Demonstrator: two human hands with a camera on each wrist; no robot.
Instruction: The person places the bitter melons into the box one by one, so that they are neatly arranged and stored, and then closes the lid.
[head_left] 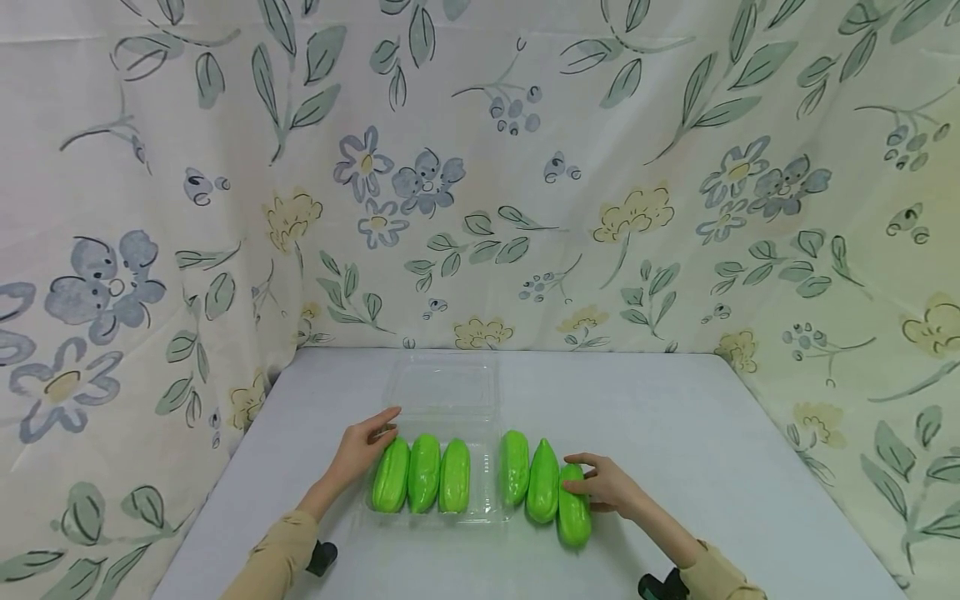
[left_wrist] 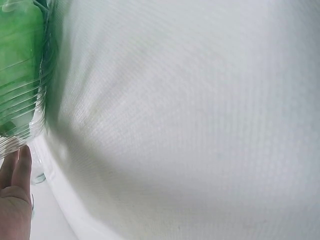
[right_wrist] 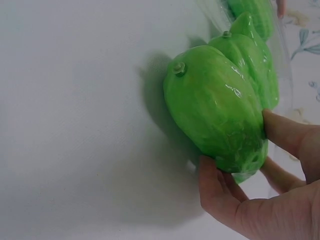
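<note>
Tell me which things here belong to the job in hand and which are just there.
Job: clear rectangular plastic box; three glossy green elongated gourd-shaped pieces in it; three matching pieces to their right, the rightmost in the right hand.
Just there: flat white tabletop; pale flower-printed cloth backdrop.

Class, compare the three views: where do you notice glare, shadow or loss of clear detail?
Head view: bright, with small highlights on the green vegetables; right wrist view: dimmer, a soft shadow beside the nearest green vegetable and white glints on it; left wrist view: a pale, hazy white surface fills most of the frame, and green looks streaked behind ribbed clear plastic.
</note>
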